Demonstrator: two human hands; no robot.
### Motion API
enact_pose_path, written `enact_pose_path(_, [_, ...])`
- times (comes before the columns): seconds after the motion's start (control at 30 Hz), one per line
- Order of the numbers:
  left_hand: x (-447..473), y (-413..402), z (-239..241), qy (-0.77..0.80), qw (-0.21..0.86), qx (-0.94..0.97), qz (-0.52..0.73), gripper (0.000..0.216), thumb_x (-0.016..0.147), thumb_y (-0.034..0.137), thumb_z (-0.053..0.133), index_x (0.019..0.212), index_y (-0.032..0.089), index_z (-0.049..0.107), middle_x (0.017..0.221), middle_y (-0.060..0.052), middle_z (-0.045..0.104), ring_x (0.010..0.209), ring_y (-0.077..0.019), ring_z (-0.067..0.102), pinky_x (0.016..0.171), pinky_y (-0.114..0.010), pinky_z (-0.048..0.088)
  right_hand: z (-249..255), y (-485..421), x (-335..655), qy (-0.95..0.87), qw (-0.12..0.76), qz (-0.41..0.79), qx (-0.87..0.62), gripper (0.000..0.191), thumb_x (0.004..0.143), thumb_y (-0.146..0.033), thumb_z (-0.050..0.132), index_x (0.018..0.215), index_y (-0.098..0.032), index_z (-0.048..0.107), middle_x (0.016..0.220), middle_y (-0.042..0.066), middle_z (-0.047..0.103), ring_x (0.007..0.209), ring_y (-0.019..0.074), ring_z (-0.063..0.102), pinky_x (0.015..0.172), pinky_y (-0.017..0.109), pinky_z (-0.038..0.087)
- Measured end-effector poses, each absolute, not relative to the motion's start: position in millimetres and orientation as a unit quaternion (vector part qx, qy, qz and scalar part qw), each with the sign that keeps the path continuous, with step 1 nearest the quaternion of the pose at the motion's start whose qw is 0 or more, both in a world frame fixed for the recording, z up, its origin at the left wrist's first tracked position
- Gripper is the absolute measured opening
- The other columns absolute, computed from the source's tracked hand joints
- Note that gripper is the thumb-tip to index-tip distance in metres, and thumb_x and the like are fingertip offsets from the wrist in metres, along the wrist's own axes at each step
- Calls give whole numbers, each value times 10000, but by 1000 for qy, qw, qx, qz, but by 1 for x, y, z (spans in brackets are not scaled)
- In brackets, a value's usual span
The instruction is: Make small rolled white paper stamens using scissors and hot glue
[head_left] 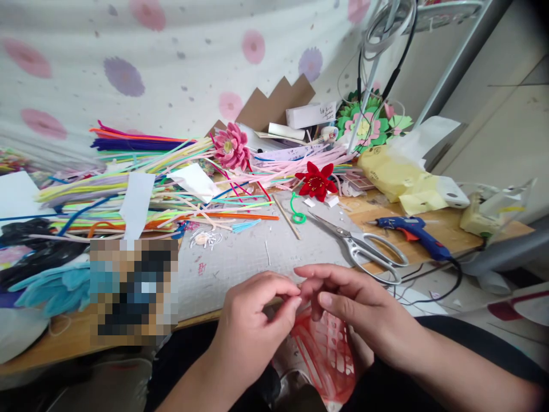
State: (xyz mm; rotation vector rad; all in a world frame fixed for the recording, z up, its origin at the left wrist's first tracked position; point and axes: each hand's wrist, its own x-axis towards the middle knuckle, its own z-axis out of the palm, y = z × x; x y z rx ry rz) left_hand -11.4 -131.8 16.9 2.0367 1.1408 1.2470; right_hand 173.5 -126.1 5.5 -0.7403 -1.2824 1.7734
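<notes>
My left hand (pixel 263 312) is closed in a pinch, thumb against forefinger, above the table's front edge. Whatever sits between those fingertips is too small to make out. Close beside it, my right hand (pixel 358 303) has its thumb and fingers apart and curved, fingertips almost at the left ones. Beyond the hands lies a grey cutting mat (pixel 223 286) with a short white strand (pixel 268 253), a thin wooden stick (pixel 287 217) and a coiled green pipe cleaner (pixel 298 216). A red pipe-cleaner flower (pixel 317 181) rests at the mat's far side. Large metal scissors (pixel 358 243) lie right of it.
A blue hot glue gun (pixel 418 234) lies at the right, its cord hanging off the table. Piles of coloured pipe cleaners (pixel 94 197) cover the left and back. A pink flower (pixel 231 146) stands behind. Below my hands is a red plastic basket (pixel 328 349).
</notes>
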Motion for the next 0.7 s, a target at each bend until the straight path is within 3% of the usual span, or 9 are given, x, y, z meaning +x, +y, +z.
enact_pose_path(0.17, [-11, -131, 14, 394, 108, 804, 432, 183, 780, -8, 550, 786, 150, 643, 769, -33, 685, 722, -130, 645, 674, -240, 510, 5, -129, 172, -554, 402, 661, -307, 317, 884, -160, 574, 1184, -259, 593, 1047, 28, 654, 951, 116, 603, 846, 263, 474])
enact_pose_path(0.27, [-11, -133, 12, 414, 96, 799, 426, 168, 788, 3, 527, 761, 149, 606, 749, -32, 666, 725, -142, 632, 679, -257, 492, 6, -131, 171, -590, 406, 630, -299, 329, 890, -138, 552, 1194, -262, 580, 1069, 33, 659, 962, 122, 613, 860, 280, 482])
enact_pose_path(0.33, [-13, -134, 11, 447, 165, 765, 432, 145, 812, 43, 516, 764, 159, 589, 750, -25, 659, 721, -142, 627, 668, -254, 484, 7, -132, 172, -600, 405, 625, -292, 328, 902, -143, 539, 1202, -271, 572, 1083, 33, 662, 975, 125, 619, 865, 286, 488])
enact_pose_path(0.43, [-15, -136, 10, 484, 369, 660, 440, 115, 882, 161, 505, 802, 172, 587, 782, -20, 659, 735, -137, 627, 676, -246, 487, 9, -132, 174, -591, 413, 630, -288, 282, 909, -170, 544, 1164, -277, 599, 1046, 19, 678, 980, 123, 627, 863, 269, 496])
enact_pose_path(0.53, [-15, -136, 11, 439, 557, 546, 446, 162, 904, 248, 516, 798, 162, 604, 763, -21, 656, 709, -135, 626, 682, -252, 494, 11, -130, 176, -565, 445, 624, -306, 170, 891, -184, 579, 1018, -248, 673, 868, -2, 711, 819, 86, 656, 747, 190, 512])
enact_pose_path(0.7, [-6, -138, 12, 343, 707, 403, 469, 237, 908, 264, 516, 793, 112, 658, 736, -71, 694, 651, -153, 657, 646, -260, 515, 11, -125, 174, -525, 482, 619, -331, 76, 850, -218, 643, 882, -228, 711, 711, -19, 705, 644, 59, 635, 623, 142, 504])
